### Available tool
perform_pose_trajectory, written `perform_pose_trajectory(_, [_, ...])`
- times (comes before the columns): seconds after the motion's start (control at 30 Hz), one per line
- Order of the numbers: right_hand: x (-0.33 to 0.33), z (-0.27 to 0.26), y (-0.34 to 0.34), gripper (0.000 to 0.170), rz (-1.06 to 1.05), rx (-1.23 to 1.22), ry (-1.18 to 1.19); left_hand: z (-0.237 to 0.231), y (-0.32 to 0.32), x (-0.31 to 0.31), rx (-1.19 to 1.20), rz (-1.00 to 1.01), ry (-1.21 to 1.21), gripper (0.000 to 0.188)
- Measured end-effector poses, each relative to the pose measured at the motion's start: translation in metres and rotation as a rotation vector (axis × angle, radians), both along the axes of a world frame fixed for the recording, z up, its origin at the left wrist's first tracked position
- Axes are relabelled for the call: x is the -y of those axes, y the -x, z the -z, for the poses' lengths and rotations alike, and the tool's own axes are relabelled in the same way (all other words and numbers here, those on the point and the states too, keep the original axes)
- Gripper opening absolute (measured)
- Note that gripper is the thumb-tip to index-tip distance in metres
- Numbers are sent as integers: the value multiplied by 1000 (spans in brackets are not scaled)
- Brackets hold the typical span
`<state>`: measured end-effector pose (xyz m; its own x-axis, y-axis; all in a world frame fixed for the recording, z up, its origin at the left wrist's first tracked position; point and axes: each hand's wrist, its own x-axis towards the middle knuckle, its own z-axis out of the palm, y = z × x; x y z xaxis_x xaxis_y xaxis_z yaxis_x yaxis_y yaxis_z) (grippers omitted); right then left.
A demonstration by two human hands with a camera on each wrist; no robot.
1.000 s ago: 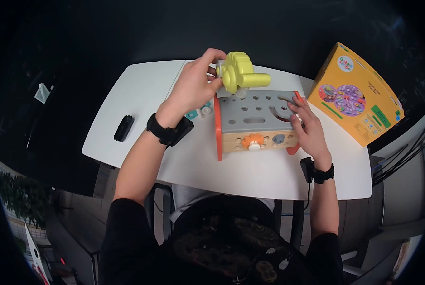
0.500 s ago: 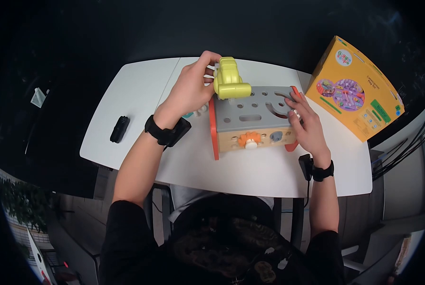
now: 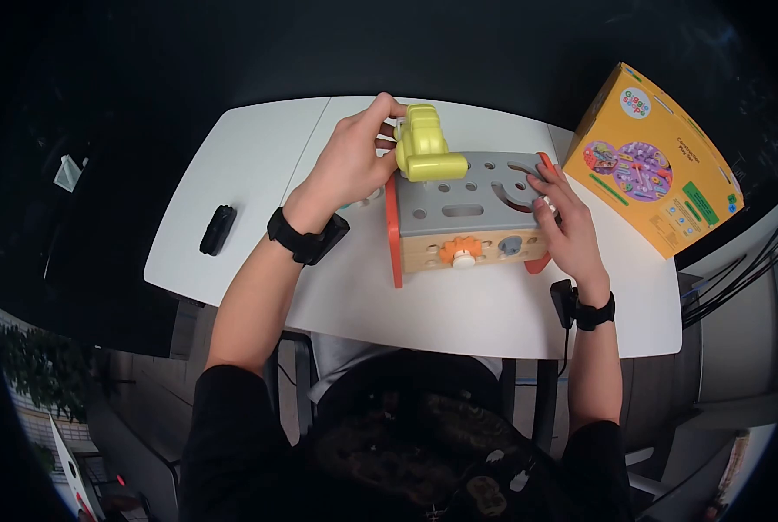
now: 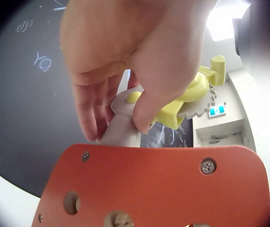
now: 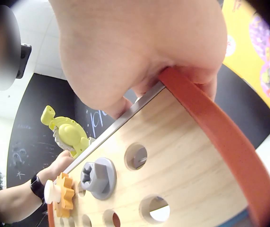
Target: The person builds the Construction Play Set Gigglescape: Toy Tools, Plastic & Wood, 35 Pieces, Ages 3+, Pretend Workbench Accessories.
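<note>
A yellow-green toy circular saw (image 3: 424, 139) stands at the left end of the toy workbench (image 3: 467, 193), with its handle toward the person. My left hand (image 3: 345, 165) grips the saw from the left; in the left wrist view, thumb and fingers close round its grey base (image 4: 121, 127), just above the red end panel (image 4: 149, 184). The toothed grey blade (image 4: 203, 106) shows below the yellow guard. At the bench's right end my right hand (image 3: 572, 230) holds the top edge, its thumb on the inner side of the red panel (image 5: 210, 127) and its fingers beyond.
An orange gear (image 3: 460, 250) and a grey hex nut (image 5: 99, 178) sit on the bench's wooden front. A yellow play-set box (image 3: 659, 165) stands at the right. On the left of the white table (image 3: 267, 174) lies a small black object (image 3: 218, 230).
The saw has turned in the left hand, its handle swinging from the right toward the person and lower over the bench top. My right hand stays on the bench.
</note>
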<state>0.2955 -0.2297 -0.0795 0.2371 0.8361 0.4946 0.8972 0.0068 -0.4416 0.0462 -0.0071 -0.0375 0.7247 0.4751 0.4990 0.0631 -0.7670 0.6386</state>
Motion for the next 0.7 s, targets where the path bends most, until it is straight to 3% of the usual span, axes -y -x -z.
perform_pose_trajectory(0.17, [2,-3,2,35,2,-42,20,1,4,-7,-30,8,-29,35])
perform_pose_trajectory(0.23, [0,-4,1,36,2,-62,31,5,12,-12,-16,54,-177,45])
perform_pose_trajectory(0.37, [-1,0,-11,35,-18,-18,22,25,27,-27,103,73,-70,53])
perform_pose_trajectory(0.47, [-2,-1,-21,35,-34,20,16,52,33,-53,-86,-7,-103,40])
perform_pose_trajectory(0.53, [-2,-4,-23,35,-33,40,21,69,36,-65,-373,-19,-306,37])
perform_pose_trajectory(0.7, [-4,-5,-35,34,-93,55,-2,100,47,-80,-503,43,-317,43])
